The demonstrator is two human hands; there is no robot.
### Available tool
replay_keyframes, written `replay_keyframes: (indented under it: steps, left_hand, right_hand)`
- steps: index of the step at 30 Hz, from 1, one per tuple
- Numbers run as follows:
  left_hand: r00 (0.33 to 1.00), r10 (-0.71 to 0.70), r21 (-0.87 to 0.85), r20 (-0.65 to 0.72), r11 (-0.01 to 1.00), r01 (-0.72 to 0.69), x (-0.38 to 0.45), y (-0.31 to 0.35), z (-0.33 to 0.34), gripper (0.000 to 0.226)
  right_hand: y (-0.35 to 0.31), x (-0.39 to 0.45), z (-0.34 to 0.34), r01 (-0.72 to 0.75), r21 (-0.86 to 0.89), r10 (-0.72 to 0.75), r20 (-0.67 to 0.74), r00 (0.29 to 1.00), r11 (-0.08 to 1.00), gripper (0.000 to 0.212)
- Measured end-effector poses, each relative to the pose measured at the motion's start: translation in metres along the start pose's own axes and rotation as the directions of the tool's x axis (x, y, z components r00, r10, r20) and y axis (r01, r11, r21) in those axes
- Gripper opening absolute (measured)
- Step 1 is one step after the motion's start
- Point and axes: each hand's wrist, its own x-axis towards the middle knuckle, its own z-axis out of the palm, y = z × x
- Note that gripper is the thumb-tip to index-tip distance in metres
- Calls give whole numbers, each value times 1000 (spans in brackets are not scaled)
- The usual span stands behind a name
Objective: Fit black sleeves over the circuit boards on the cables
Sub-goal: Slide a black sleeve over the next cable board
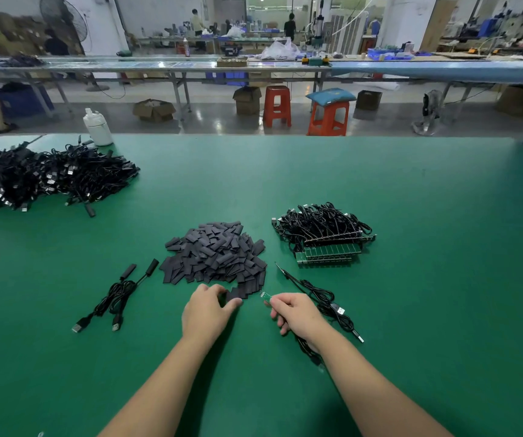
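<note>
The right hand (295, 313) pinches a small green circuit board (266, 295), its cable (309, 350) trailing back under the wrist. Just beside it, the left hand (206, 313) curls its fingers round a black sleeve (233, 293) at the near edge of the sleeve pile (216, 252). Two sleeved cables (118, 294) lie left. Farther right sits a heap of bare-board cables (325, 234); far left, a big cable heap (39, 178).

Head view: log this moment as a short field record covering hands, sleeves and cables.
left hand: left hand pinches a sleeve at the near edge of the sleeve pile
right hand: right hand grips a cable, its circuit board poking out
unsleeved stock: bundle of cables with bare boards
sleeved cables: two sleeved cables left of the pile
far left: big cable heap
surface: green table
</note>
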Motion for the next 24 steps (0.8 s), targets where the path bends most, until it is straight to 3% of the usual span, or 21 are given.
replay_keyframes:
  steps: [10, 19, 24]
  left_hand:
    - [1000, -15, -51, -15, 999, 14, 2, 5, -5, 10]
    - [999, 25, -271, 43, 963, -12, 4, 7, -6, 11]
    - [991, 122, -122, 53, 986, -115, 7, 4, -14, 24]
  right_hand:
    - [9, -4, -4, 24, -74, -23, 14, 1000, 997, 25]
    - [10, -4, -3, 26, -69, -24, 24, 999, 997, 24]
    - [12, -2, -5, 31, -77, -28, 33, 999, 997, 23]
